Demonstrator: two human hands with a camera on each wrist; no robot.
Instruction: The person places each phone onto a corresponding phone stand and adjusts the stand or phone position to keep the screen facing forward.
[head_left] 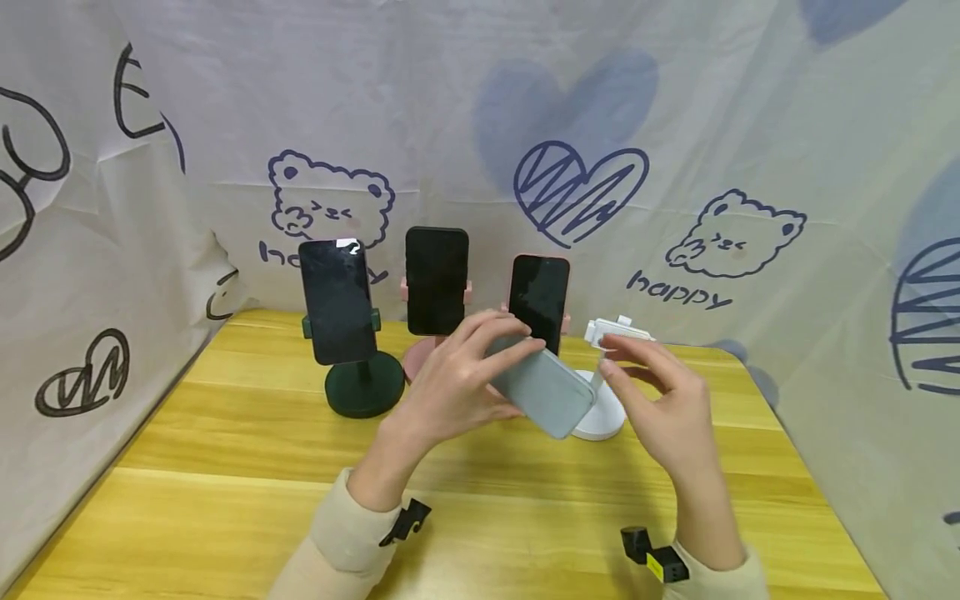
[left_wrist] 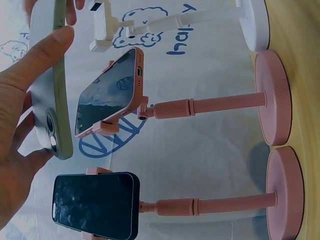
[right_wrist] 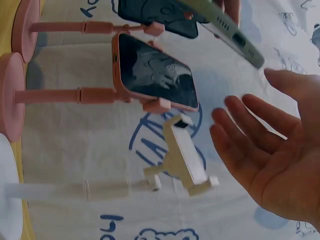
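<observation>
My left hand [head_left: 457, 379] grips a phone in a pale green case [head_left: 547, 393], its thumb and fingers on opposite edges. The phone is tilted in the air, and its camera corner shows in the left wrist view. To the right, my right hand [head_left: 675, 412] holds nothing, its fingers loosely extended. In the right wrist view, a gap separates those fingers from both the phone and the clamp [right_wrist: 185, 155] of a white phone stand. That stand's round white base [head_left: 602, 427] is partly hidden behind the held phone in the head view, and no phone sits in its clamp.
Left of the white stand, two pink stands hold a black phone [head_left: 437, 279] and a pink-edged phone [head_left: 538, 292]. A dark green stand [head_left: 363, 392] holds another phone [head_left: 337, 300] farther left. Behind the wooden table [head_left: 480, 517] hangs a printed cloth [head_left: 450, 108].
</observation>
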